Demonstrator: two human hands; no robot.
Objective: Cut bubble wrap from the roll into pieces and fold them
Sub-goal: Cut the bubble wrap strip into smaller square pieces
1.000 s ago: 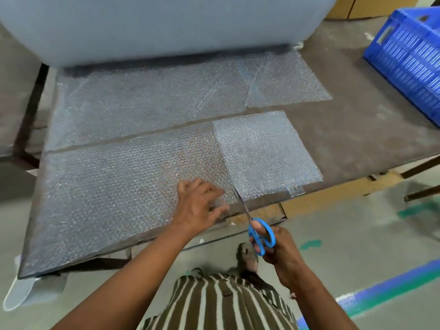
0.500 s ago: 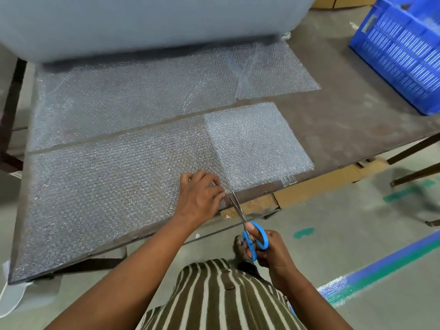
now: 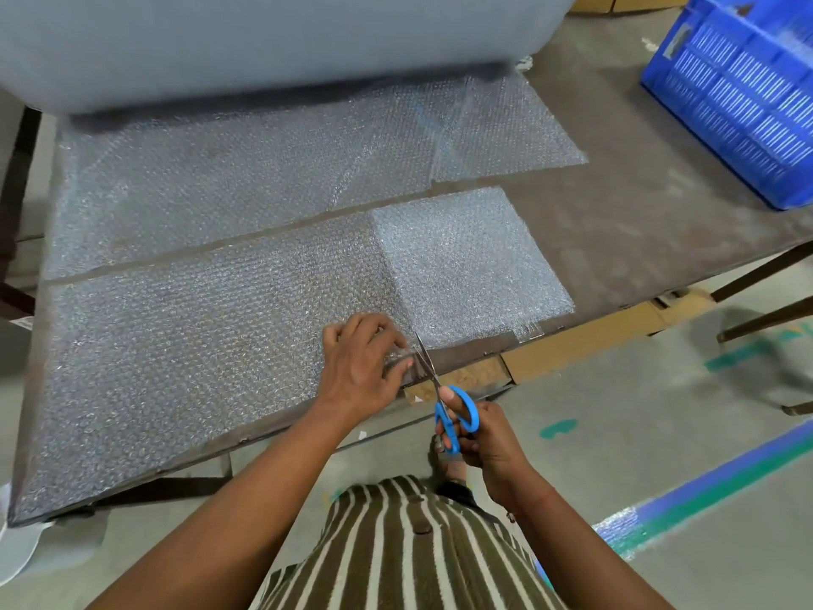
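Note:
A big pale roll of bubble wrap (image 3: 264,41) lies across the back of the table, its sheet (image 3: 211,200) unrolled toward me. A long cut strip (image 3: 176,336) lies along the front edge. On the strip's right end rests a whiter folded stack (image 3: 470,266). My left hand (image 3: 360,363) presses and pinches the strip at the front edge, just left of the stack. My right hand (image 3: 479,438) grips blue-handled scissors (image 3: 448,402), whose blades point up into the strip's edge beside my left fingers.
A blue plastic crate (image 3: 739,90) stands on the table's (image 3: 660,204) back right corner. Flattened cardboard (image 3: 572,345) sticks out under the front edge. Blue and green floor tape (image 3: 712,482) runs at lower right. Cardboard boxes (image 3: 616,2) sit behind the roll.
The scissors have moved up again so their blades meet the strip's front edge beside my left fingers. My left hand stays pressed on the strip.

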